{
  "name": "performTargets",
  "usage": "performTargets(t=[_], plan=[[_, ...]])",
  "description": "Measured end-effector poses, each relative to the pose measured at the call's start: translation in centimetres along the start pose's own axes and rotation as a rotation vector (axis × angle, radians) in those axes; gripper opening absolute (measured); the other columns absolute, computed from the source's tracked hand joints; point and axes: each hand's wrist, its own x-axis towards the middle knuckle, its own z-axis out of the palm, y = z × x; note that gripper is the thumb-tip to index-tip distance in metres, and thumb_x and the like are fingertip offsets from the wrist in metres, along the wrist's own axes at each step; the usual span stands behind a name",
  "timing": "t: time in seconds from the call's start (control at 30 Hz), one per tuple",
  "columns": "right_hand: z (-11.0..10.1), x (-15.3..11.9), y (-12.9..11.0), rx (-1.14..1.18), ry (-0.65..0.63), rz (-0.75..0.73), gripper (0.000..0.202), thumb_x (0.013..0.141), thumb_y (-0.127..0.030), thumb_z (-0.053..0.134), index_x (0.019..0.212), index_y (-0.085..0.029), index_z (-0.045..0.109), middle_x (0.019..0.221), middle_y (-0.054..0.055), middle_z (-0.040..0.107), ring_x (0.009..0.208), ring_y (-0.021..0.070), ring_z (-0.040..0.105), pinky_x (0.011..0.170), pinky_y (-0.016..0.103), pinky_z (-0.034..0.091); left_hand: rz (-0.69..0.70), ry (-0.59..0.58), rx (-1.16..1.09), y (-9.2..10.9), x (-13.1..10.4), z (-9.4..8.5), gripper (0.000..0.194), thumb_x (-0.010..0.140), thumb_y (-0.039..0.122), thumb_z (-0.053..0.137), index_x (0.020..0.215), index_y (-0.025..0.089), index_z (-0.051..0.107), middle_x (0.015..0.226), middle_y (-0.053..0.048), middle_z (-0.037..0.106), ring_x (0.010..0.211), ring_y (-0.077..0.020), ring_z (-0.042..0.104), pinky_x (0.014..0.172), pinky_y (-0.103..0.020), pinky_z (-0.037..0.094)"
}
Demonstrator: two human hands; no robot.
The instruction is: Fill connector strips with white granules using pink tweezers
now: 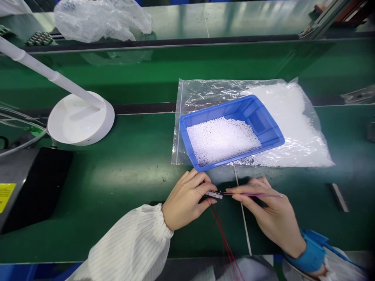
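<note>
My left hand (190,199) is closed, thumb and fingers pinching a small pale block (215,194) with dark spots along its upper edge. Thin red wires (222,234) trail down from it over the front edge of the bench. My right hand (266,210) grips a slim pinkish tool like tweezers (254,194), held level, its dark tip at the right end of the block. Just beyond both hands is a blue plastic bin (231,105) part-filled with small white beads (222,138). A blue strap (307,251) circles the right wrist.
Under the bin lies a clear zip bag (304,128) of white material. A white lamp base (80,121) stands left, behind a black and grey box (38,187). A small dark bar (340,198) lies at right. Bubble wrap (102,19) sits on the shelf above the green bench (129,156).
</note>
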Motion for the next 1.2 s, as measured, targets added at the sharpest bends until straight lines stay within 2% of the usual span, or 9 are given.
performTargets(t=[0.33, 0.53, 0.77, 0.97, 1.2], plan=[[-0.2, 0.0, 0.0, -0.001, 0.013, -0.017, 0.018, 0.086, -0.016, 0.065, 0.097, -0.029, 0.070, 0.091, -0.003, 0.075, 0.069, 0.0165, 0.061, 0.065, 0.037, 0.044, 0.002, 0.026, 0.022, 0.0, 0.2, 0.4, 0.008, 0.091, 0.021, 0.062, 0.097, 0.017, 0.064, 0.092, -0.003, 0.061, 0.087, -0.0182, 0.054, 0.073, -0.032, 0.042], [-0.1, -0.1, 0.1, -0.001, 0.018, 0.005, 0.018, 0.086, -0.018, 0.065, 0.097, -0.031, 0.071, 0.091, -0.003, 0.075, 0.071, 0.0177, 0.063, 0.068, 0.038, 0.045, 0.000, -0.004, 0.035, 0.1, 0.3, 0.4, 0.017, 0.093, 0.021, 0.059, 0.109, 0.019, 0.064, 0.092, -0.003, 0.061, 0.089, -0.0184, 0.054, 0.073, -0.032, 0.041], [-0.4, -0.2, 0.1, -0.008, 0.027, -0.004, 0.019, 0.086, -0.016, 0.065, 0.099, -0.029, 0.071, 0.090, -0.002, 0.075, 0.069, 0.0166, 0.061, 0.065, 0.037, 0.044, 0.028, 0.049, 0.022, 0.1, 0.3, 0.5, 0.017, 0.095, 0.020, 0.055, 0.103, 0.019, 0.069, 0.089, -0.004, 0.058, 0.084, -0.0172, 0.051, 0.070, -0.030, 0.040], [-0.7, 0.0, 0.0, -0.013, 0.047, 0.002, 0.019, 0.087, -0.019, 0.064, 0.100, -0.030, 0.071, 0.087, -0.002, 0.075, 0.065, 0.0164, 0.058, 0.062, 0.037, 0.043, 0.022, 0.027, 0.055, 0.1, 0.2, 0.6, 0.019, 0.096, 0.021, 0.054, 0.105, 0.021, 0.070, 0.090, -0.004, 0.058, 0.085, -0.0170, 0.051, 0.071, -0.031, 0.040], [-1.1, -0.4, 0.7, -0.015, 0.066, 0.019, 0.019, 0.087, -0.017, 0.064, 0.099, -0.031, 0.069, 0.088, -0.005, 0.073, 0.068, 0.0149, 0.058, 0.067, 0.035, 0.043, 0.059, 0.018, 0.079, 0.0, 0.2, 0.6, 0.023, 0.097, 0.020, 0.050, 0.110, 0.021, 0.069, 0.088, -0.004, 0.056, 0.086, -0.0170, 0.049, 0.070, -0.030, 0.038]])
